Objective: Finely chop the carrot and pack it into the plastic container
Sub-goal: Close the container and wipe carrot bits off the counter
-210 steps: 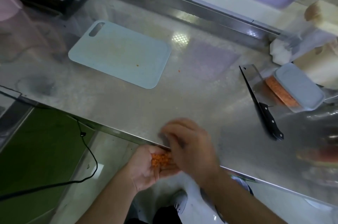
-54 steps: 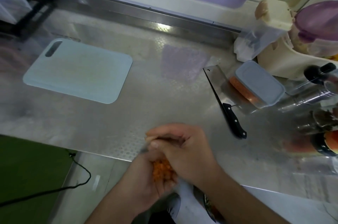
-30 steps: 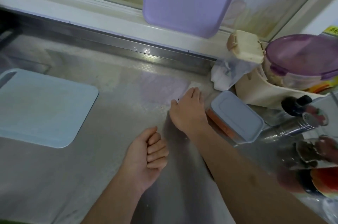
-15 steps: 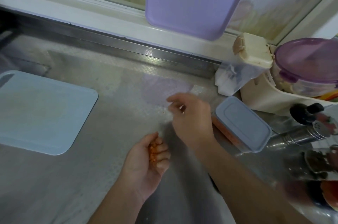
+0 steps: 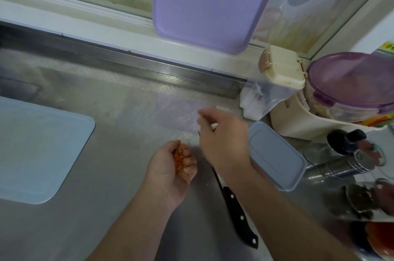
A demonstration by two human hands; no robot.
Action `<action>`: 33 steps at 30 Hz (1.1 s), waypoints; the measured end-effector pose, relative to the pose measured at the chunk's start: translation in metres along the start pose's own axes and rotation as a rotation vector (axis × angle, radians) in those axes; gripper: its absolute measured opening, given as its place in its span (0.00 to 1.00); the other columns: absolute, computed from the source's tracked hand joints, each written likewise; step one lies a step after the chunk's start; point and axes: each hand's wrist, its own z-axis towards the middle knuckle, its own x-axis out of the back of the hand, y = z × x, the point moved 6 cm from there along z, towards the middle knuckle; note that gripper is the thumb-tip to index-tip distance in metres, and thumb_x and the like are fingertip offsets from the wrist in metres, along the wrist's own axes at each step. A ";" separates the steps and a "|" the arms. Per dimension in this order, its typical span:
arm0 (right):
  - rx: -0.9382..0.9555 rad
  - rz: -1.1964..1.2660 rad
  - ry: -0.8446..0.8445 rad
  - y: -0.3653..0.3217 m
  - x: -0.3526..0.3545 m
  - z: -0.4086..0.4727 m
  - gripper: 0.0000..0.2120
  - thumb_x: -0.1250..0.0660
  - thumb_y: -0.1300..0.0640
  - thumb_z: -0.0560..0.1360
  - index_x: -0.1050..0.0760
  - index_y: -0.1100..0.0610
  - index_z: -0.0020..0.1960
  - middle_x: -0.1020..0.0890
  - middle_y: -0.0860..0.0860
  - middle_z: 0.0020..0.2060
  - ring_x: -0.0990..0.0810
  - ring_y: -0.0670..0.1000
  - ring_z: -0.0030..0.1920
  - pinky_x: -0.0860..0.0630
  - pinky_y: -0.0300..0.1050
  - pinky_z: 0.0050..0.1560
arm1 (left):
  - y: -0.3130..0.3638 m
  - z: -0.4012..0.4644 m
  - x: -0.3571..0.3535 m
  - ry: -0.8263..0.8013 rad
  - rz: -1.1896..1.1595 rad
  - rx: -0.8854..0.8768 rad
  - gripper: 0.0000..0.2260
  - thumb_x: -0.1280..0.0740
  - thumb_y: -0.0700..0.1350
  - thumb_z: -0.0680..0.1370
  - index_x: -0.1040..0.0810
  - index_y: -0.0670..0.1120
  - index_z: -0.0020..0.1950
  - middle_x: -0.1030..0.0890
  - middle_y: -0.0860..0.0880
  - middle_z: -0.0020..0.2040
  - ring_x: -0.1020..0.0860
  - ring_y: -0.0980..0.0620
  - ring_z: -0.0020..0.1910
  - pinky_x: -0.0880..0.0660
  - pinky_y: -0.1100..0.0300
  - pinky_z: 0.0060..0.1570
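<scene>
Item: carrot bits [image 5: 178, 159], a small orange heap, cupped in our left hand [image 5: 170, 172]; the fingers curl up round the heap, palm turned up, just above the counter [image 5: 106, 218] near centre. Our right hand [image 5: 223, 143] hovers just beyond and to the right of it, blurred; thumb and forefinger look pinched, perhaps on a stray bit, but we cannot tell whether they hold anything. Container [image 5: 275, 158]: to the right, touching or just beside our right wrist, its blue-grey lid on; more carrot presumably lies inside, though none shows from here. Knife [image 5: 238, 211]: flat on the counter between our forearms, black handle near, blade running far under the right hand. Board [image 5: 40, 150]: pale blue, well apart at the left, bare. Further out: a purple board [image 5: 202, 5] leaning at the far wall, a tub with a purple lid [image 5: 351, 86] and shakers [image 5: 341, 168] at the right. Risks, as we judge them: the lid is on, so we need a free hand to lift it, and tilting the cupped hand meanwhile would spill bits; the blade sits right below the right hand, so a careless sweep for strays could meet the edge; the right forearm could nudge the container toward the shakers.
</scene>
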 end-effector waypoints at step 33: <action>0.173 -0.100 -0.052 -0.044 -0.047 0.029 0.05 0.30 0.58 0.76 0.23 0.54 0.41 0.22 0.47 0.37 0.24 0.47 0.40 0.24 0.48 0.41 | 0.062 0.024 -0.011 -0.151 0.270 0.040 0.16 0.44 0.39 0.84 0.22 0.43 0.40 0.22 0.47 0.31 0.24 0.53 0.27 0.29 0.65 0.24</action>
